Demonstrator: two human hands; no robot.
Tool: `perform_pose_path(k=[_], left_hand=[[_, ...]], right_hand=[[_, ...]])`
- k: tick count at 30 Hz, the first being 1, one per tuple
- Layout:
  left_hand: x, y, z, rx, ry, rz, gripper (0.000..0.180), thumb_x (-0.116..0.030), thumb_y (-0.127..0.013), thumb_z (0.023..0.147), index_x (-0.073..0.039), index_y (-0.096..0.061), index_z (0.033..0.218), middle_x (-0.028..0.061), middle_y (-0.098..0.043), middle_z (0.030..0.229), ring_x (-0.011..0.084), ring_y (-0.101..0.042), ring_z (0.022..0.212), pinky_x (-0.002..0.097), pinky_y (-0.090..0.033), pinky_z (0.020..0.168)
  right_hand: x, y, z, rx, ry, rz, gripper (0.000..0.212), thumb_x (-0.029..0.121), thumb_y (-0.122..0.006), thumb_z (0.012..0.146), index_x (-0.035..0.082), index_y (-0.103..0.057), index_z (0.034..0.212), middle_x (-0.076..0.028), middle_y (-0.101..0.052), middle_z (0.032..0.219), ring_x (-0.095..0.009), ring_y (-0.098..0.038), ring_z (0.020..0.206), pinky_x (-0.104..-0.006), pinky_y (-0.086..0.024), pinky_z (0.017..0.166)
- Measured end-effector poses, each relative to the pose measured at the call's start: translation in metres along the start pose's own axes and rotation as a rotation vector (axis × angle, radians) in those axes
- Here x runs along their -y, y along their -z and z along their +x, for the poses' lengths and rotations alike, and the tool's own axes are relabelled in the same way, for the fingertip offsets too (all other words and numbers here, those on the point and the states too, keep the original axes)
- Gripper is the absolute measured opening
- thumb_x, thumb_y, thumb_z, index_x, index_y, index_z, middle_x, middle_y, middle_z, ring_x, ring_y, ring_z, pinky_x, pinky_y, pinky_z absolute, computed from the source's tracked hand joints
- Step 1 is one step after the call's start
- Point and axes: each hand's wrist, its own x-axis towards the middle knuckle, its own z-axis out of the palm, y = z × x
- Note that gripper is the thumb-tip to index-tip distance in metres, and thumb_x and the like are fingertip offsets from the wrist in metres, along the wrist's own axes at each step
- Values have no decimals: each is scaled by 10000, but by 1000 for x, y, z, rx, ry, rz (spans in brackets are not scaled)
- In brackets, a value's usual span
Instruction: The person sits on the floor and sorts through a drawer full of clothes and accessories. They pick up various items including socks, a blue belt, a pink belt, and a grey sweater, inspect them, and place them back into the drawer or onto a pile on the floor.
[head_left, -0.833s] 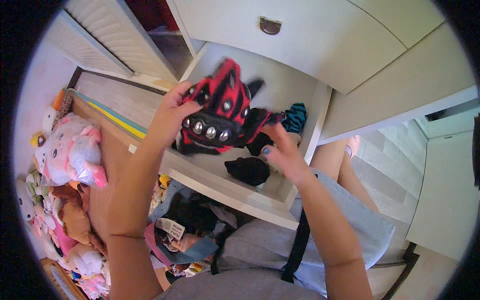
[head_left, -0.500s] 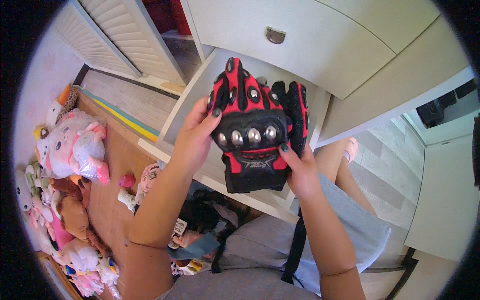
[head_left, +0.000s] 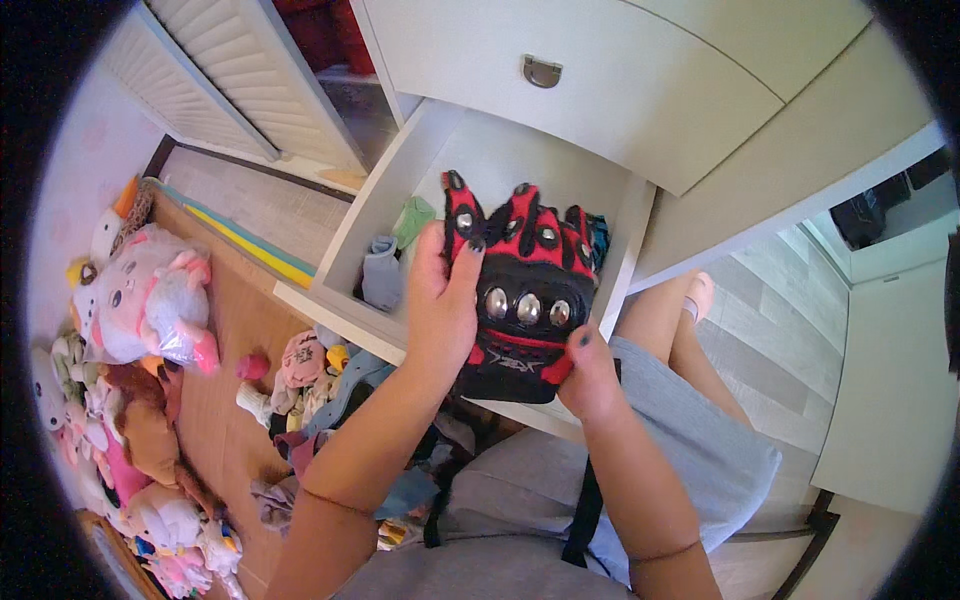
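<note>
A pair of red and black padded gloves (head_left: 530,275) with silver knuckle studs is between my hands, over an open white drawer (head_left: 340,310). My left hand (head_left: 448,290) grips the gloves' left side, thumb on top near the fingers. On the lower right, by the cuff, my right hand (head_left: 590,372) is closed on them too, with its thumb on top. The undersides and most of my fingers are hidden. In the drawer lie a rolled grey-blue cloth (head_left: 382,275), a pale green cloth (head_left: 412,222) and a dark teal piece (head_left: 600,240).
Small clothes and socks (head_left: 305,365) lie piled on the floor below the drawer. Plush toys (head_left: 150,290) line the left wall. A closed drawer front with a metal handle (head_left: 541,71) stands above. Louvred doors (head_left: 215,85) are at the upper left.
The gloves have moved down and right, tilting, and their fingers now fan apart. My left hand went along to the right. Cloths in the drawer and more of the floor pile have come into sight.
</note>
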Motion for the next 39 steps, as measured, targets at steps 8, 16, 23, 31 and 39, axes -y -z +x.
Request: perform_pose_path(k=[8, 16, 23, 31, 39], left_hand=[[23, 13, 24, 286, 662, -225, 512, -205, -630, 674, -23, -392, 1089, 119, -511, 970, 187, -509, 883, 314, -415, 778], [130, 7, 186, 18, 444, -324, 534, -95, -625, 628, 22, -341, 1066, 143, -488, 951, 230, -510, 850, 356, -440, 742], [261, 24, 269, -126, -26, -256, 471, -118, -600, 699, -7, -377, 1099, 138, -436, 1078, 229, -437, 981, 337, -385, 789], [204, -14, 259, -265, 763, 69, 441, -288, -549, 731, -103, -417, 1109, 123, -487, 1002, 252, -507, 838, 429, -425, 601], [159, 16, 144, 1326, 320, 1073, 610, -362, -629, 608, -50, -419, 1088, 126, -497, 983, 241, -492, 881, 401, -429, 662]], right_hand=[[25, 11, 30, -45, -80, -334, 488, 67, -599, 678, 19, -376, 1109, -72, -506, 991, -156, -499, 901, -290, -413, 778], [13, 64, 66, -168, 251, -860, 348, -16, -493, 715, 65, -450, 1051, -88, -550, 880, -156, -531, 758, -256, -428, 694], [4, 52, 49, 3, 416, -1463, 271, -4, -515, 645, 59, -514, 908, -128, -539, 868, -268, -545, 728, -324, -453, 648], [7, 53, 50, 26, 465, -1506, 249, 6, -503, 626, 46, -512, 871, -134, -536, 824, -302, -526, 744, -363, -435, 652], [5, 54, 47, -114, 545, -1444, 194, -64, -466, 647, 12, -533, 813, -119, -537, 756, -235, -540, 678, -278, -427, 609]])
